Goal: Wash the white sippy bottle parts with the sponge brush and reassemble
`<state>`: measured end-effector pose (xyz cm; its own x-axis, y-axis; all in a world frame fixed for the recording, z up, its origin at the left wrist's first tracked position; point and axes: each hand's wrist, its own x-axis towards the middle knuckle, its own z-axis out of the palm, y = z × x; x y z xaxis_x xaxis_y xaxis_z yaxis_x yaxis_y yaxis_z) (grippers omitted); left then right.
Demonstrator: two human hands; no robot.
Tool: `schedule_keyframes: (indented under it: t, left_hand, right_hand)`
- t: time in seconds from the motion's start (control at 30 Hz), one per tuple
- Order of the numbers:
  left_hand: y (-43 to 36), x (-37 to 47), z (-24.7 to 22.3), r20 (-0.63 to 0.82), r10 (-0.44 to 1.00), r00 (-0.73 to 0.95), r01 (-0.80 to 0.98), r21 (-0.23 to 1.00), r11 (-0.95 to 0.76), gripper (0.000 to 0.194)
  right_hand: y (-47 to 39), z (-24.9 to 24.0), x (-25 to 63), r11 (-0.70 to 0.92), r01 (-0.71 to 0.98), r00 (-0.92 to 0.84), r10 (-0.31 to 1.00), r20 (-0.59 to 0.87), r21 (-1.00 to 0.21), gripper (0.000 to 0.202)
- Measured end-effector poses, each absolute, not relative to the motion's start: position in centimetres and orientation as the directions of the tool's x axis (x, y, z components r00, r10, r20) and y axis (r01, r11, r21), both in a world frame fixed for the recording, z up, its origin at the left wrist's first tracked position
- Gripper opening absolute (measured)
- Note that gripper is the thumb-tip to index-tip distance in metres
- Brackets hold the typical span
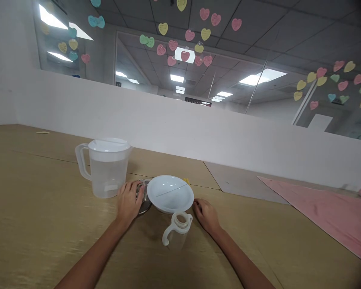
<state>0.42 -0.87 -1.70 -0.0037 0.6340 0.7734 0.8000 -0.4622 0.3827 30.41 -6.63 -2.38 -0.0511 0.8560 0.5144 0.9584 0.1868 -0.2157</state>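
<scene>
My left hand [128, 203] and curled right hand [207, 216] flank the bowl [171, 200], perhaps for steadying; I cannot tell either grip's state.

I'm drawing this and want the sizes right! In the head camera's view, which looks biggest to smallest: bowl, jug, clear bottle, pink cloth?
1. Pink cloth, even cut off by the picture's edge
2. Jug
3. Bowl
4. Clear bottle, smallest despite standing nearer the camera than the bowl

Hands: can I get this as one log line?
left hand: at shiny item; right hand: beside bowl; bottle: nearer than bowl; jug: left of bowl
</scene>
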Motion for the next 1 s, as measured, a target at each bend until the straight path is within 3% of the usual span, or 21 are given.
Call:
schedule_keyframes:
  t: [0.2,0.47,0.63,0.87,1.0]
  left_hand:
    - [0.0,0.0,-3.2,0.659,0.752,0.005,0.923,0.286,-0.257,0.051]
    - [-0.9,-0.1,-0.9,0.606,0.784,-0.13,0.852,0.473,-0.224,0.044]
    - [-1.6,0.3,-0.3,0.789,0.607,-0.091,0.643,0.512,-0.569,0.035]
    - [-3.1,2.7,-1.2,0.866,0.422,0.27,0.529,0.232,-0.816,0.038]
    - [-3.9,3.5,-1.6,0.837,0.394,0.379,0.489,0.18,-0.853,0.043]
  right_hand:
    - [-6.7,-2.3,30.4,0.18,0.957,-0.044,0.865,0.499,-0.226,0.029]
    - [-6.9,-1.9,30.1,0.136,0.962,-0.016,0.895,0.446,-0.239,0.029]
    - [-6.9,-1.8,30.0,0.123,0.964,-0.009,0.9,0.435,-0.235,0.029]
    - [-7.0,-1.8,30.0,0.117,0.96,0.001,0.905,0.425,-0.253,0.028]
    - [-7.0,-1.8,30.0,0.129,0.961,-0.011,0.902,0.431,-0.246,0.027]
